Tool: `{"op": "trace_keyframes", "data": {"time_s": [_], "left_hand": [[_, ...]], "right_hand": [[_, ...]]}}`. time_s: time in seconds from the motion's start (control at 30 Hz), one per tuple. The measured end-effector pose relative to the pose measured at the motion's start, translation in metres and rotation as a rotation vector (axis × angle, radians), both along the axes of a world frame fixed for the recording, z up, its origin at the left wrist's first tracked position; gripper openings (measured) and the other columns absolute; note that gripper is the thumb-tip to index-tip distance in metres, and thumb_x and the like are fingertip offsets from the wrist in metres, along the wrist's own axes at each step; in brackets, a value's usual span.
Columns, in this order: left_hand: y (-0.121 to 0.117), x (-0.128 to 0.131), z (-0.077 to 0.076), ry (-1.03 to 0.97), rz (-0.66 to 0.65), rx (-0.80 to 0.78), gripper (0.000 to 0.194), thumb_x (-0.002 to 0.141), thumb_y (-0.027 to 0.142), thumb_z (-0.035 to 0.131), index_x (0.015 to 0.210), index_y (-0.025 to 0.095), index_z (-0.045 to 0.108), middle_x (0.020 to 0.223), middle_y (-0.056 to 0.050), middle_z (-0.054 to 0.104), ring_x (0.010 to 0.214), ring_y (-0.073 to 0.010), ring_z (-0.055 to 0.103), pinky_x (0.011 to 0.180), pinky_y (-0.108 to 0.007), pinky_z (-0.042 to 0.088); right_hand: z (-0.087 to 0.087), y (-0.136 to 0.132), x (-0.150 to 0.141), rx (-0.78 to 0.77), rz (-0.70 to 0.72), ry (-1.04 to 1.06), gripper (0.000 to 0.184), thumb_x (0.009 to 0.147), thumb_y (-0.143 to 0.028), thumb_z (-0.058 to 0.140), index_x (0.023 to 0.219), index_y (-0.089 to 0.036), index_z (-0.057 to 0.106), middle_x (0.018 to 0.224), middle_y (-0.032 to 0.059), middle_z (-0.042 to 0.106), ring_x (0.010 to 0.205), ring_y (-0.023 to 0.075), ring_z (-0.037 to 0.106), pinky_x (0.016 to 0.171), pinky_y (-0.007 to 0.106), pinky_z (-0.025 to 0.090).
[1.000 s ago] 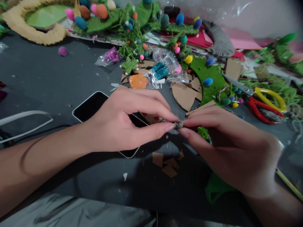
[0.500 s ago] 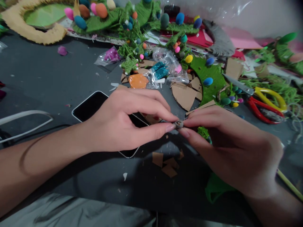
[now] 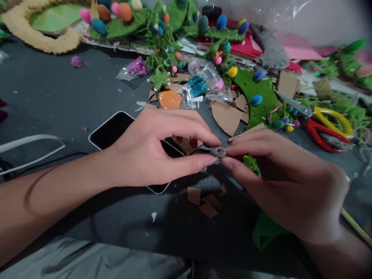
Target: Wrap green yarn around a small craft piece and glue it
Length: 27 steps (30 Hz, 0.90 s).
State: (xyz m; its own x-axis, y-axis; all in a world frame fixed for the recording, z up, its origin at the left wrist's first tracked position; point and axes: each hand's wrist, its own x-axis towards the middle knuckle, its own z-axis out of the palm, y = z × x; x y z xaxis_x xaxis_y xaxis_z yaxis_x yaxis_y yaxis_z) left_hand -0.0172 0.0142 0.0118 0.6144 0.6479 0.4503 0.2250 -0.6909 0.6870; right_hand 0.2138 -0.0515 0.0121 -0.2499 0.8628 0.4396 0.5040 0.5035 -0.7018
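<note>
Between my hands is a small grey, fuzzy-looking oval piece [image 3: 218, 152] with a dark spot in its middle; its exact kind is too small to make out. My right hand [image 3: 293, 182] pinches its right side between thumb and forefinger. My left hand [image 3: 148, 147] has its thumb tip at the piece's lower edge and its fingertip at the upper edge, loosely around it. Under my left hand lies a phone [image 3: 112, 130] with a dark screen. Cardboard scraps [image 3: 207, 205] lie on the dark table below the fingers.
Red-and-yellow scissors [image 3: 327, 128] lie open at the right. Behind the hands are cut cardboard [image 3: 225, 116], an orange packet [image 3: 171, 99], plastic bags [image 3: 200, 69] and a green ring with coloured balls [image 3: 255, 89]. A yellow ring [image 3: 43, 44] lies back left; a white cable [image 3: 31, 141] runs at the left.
My left thumb and forefinger have moved slightly apart, so more of the small grey piece shows. My right hand keeps its pinch with almost no shift.
</note>
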Motion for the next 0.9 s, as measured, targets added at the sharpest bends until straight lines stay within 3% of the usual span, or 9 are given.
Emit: {"op": "trace_keyframes", "data": {"time_s": [0.9], "left_hand": [[0.0025, 0.0023, 0.0029, 0.014, -0.032, -0.008, 0.014, 0.087, 0.021, 0.08, 0.1, 0.027, 0.08, 0.097, 0.0, 0.08, 0.085, -0.0153, 0.076, 0.072, -0.022, 0.059]], "right_hand": [[-0.0003, -0.0021, 0.001, 0.012, -0.004, -0.024, 0.023, 0.084, -0.007, 0.079, 0.102, -0.022, 0.073, 0.097, -0.0003, 0.073, 0.092, 0.0147, 0.069, 0.081, 0.031, 0.054]]}}
